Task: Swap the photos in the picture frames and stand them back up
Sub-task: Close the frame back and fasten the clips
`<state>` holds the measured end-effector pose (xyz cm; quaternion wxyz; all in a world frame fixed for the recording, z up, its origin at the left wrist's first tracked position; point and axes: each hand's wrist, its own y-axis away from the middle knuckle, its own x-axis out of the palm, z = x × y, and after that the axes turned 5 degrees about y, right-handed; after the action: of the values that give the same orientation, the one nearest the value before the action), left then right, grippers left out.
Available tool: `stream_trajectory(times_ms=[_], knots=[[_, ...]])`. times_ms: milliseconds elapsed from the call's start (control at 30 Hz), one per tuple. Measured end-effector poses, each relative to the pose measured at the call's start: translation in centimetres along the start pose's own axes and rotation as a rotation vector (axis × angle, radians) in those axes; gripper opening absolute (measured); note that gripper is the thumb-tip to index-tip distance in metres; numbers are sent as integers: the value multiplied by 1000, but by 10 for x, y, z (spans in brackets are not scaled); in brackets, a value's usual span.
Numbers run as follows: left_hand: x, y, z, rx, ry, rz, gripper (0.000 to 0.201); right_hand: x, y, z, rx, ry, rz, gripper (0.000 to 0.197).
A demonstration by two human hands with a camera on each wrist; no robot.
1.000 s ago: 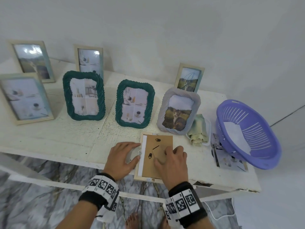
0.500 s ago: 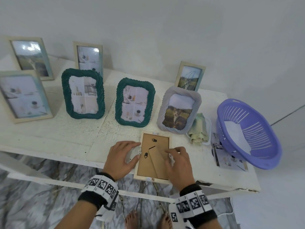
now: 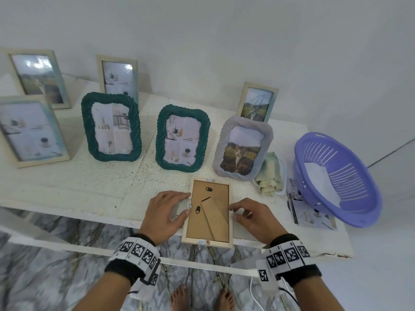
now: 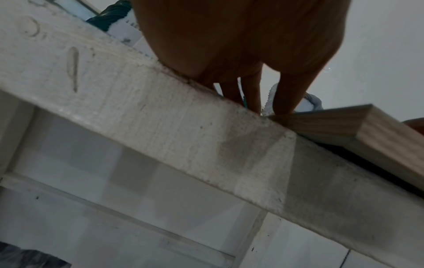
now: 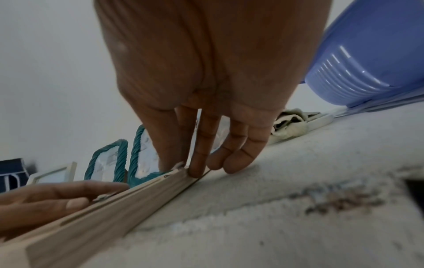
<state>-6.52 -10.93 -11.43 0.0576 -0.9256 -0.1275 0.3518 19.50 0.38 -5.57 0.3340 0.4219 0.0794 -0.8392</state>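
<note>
A pale wooden frame (image 3: 207, 213) lies face down at the six o'clock edge of the rough white-painted table (image 3: 67, 187), its brown fibreboard back and folded stand up; the left hand (image 3: 165, 213) lies flat at the frame's nine o'clock side, fingers relaxed, holding nothing; the right hand (image 3: 252, 217) pinches the three o'clock rim with curled fingers (image 5: 197, 163).

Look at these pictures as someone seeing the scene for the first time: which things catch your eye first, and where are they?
A wooden frame lies face down at the table's near edge, brown backing up, with the left hand and right hand touching its two sides. Behind it stand two dark green frames and a grey frame showing a cat. At the far right sits a purple basket.
</note>
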Motion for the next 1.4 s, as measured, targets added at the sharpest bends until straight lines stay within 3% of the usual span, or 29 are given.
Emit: stream_trajectory(times_ms=[133, 433, 667, 933, 1100, 1267, 1400], knots=[[-1, 0, -2, 1, 14, -1, 52, 7, -3, 7, 8, 69, -36, 10], [-2, 1, -5, -47, 34, -19, 47, 13, -8, 10, -54, 134, -114, 12], [-1, 0, -2, 42, 8, 17, 33, 17, -6, 9, -60, 86, -160, 10], [-1, -1, -2, 32, -10, 41, 31, 14, -11, 12, -60, 176, -108, 10], [0, -1, -1, 35, -6, 41, 29, 11, -32, 26, -25, 338, -225, 32], [-1, -1, -1, 26, -1, 47, 31, 7, -61, 44, -50, 471, -54, 51], [-2, -1, -2, 27, -4, 51, 34, 8, -76, 50, -54, 563, 47, 52]])
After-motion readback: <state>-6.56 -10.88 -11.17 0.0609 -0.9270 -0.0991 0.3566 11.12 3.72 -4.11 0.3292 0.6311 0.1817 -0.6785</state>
